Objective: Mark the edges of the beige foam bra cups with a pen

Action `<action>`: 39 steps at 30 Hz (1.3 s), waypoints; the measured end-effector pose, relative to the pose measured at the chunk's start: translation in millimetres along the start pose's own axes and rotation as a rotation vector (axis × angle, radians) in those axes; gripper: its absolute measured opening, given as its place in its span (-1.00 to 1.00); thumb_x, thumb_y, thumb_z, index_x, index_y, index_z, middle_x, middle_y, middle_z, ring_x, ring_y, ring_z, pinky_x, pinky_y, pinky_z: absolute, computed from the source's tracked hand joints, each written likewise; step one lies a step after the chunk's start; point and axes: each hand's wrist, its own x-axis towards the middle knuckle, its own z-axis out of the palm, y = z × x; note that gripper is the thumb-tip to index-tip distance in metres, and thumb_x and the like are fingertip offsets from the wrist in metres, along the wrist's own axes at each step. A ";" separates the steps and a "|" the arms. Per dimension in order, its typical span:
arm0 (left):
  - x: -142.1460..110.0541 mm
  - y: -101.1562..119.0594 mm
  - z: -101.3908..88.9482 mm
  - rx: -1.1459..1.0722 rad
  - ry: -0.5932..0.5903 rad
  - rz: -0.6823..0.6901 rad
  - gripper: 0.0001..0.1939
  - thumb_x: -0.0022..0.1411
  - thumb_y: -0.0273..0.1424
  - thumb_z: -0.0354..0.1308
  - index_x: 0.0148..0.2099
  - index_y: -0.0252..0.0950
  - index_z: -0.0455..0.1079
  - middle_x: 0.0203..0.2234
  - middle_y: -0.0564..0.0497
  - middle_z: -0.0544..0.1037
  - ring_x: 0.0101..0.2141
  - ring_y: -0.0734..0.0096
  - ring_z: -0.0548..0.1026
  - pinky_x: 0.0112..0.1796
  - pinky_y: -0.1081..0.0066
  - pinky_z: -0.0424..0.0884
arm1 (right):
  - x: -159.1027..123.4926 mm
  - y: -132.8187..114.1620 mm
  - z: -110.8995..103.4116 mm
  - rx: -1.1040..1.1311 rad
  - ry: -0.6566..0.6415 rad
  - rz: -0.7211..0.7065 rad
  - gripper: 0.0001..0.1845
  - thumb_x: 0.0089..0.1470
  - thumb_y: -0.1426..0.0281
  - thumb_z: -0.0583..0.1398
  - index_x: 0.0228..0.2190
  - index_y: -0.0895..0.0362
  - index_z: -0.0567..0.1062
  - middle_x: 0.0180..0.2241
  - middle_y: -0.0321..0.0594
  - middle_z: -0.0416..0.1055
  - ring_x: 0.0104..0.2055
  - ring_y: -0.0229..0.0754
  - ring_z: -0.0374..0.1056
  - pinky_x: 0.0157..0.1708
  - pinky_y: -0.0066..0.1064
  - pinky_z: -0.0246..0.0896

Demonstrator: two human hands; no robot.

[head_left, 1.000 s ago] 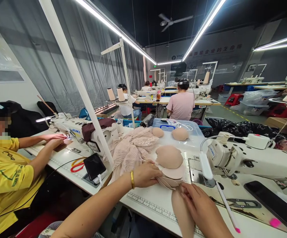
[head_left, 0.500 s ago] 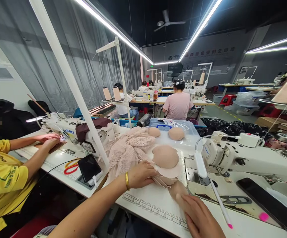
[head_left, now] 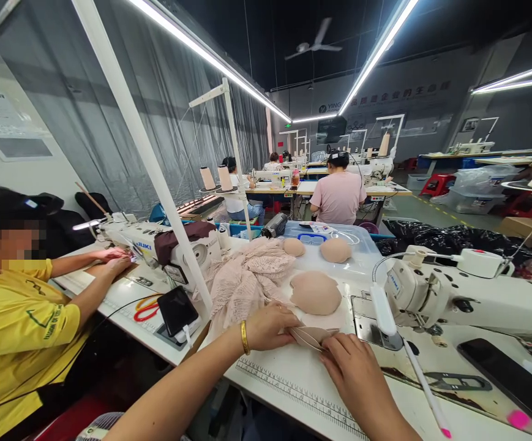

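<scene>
A long, pleated grey curtain covers the left wall of a sewing workshop. In the foreground is a white sewing table with a printed ruler scale along its near edge. At left, a co-worker in a yellow T-shirt sits with both hands at another machine. A white industrial sewing machine marked JUKI fills the table's right side. Beyond the table's far edge is a translucent plastic box, with two rounded beige fabric cups on its top. A crumpled heap of pale pink lacy fabric lies left of centre.

The wearer's bare hands meet near the middle of the table. Between them, just in front of a larger domed beige cup, is a small layered stack of thin, curved beige pieces. The left hand grips the stack's left end between thumb and fingers. The right hand has its fingers bent closed on the right end; how firmly they press, I cannot tell.

To the right lie a black smartphone, a white pen with a pink tip and dark thread snips. A gold bracelet circles the left wrist.
</scene>
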 end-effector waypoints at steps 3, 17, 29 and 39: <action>-3.5 -4.6 0.2 -0.006 0.002 -0.021 -0.69 0.25 -0.32 0.45 0.00 -0.18 0.53 -0.19 0.01 0.69 -0.10 0.15 0.64 0.06 0.21 0.35 | -2.0 -1.4 7.3 -0.001 0.008 0.014 -0.72 0.51 0.37 0.02 -0.23 0.02 0.48 -0.29 -0.21 0.50 -0.25 -0.02 0.42 -0.25 -0.20 0.24; -15.3 -19.9 4.8 -0.022 0.041 -0.011 -0.93 0.40 -0.37 0.27 -0.09 -0.16 0.56 -0.12 -0.01 0.72 -0.05 0.23 0.64 0.05 0.27 0.42 | -12.3 4.6 1.0 0.124 0.043 0.013 -0.79 0.52 0.39 0.01 -0.08 0.00 0.44 -0.23 -0.17 0.46 -0.24 -0.02 0.40 -0.26 -0.24 0.37; -30.1 -14.2 10.9 -0.066 0.145 0.016 -0.87 0.41 -0.33 0.29 -0.04 -0.22 0.55 -0.11 -0.10 0.70 -0.07 0.23 0.64 0.00 0.32 0.53 | -12.5 -5.3 0.9 0.032 0.009 -0.112 -0.77 0.52 0.45 0.03 -0.21 0.07 0.43 -0.16 -0.16 0.45 -0.15 -0.02 0.34 -0.18 -0.17 0.18; -47.3 -7.7 18.9 -0.032 0.249 0.080 -0.82 0.49 -0.36 0.18 -0.21 -0.26 0.52 -0.16 -0.11 0.72 -0.16 0.32 0.67 -0.05 0.38 0.57 | -25.3 6.2 -2.1 0.098 0.076 -0.119 -0.74 0.54 0.42 0.01 -0.20 0.05 0.45 -0.13 -0.15 0.49 -0.14 -0.05 0.39 -0.18 -0.25 0.26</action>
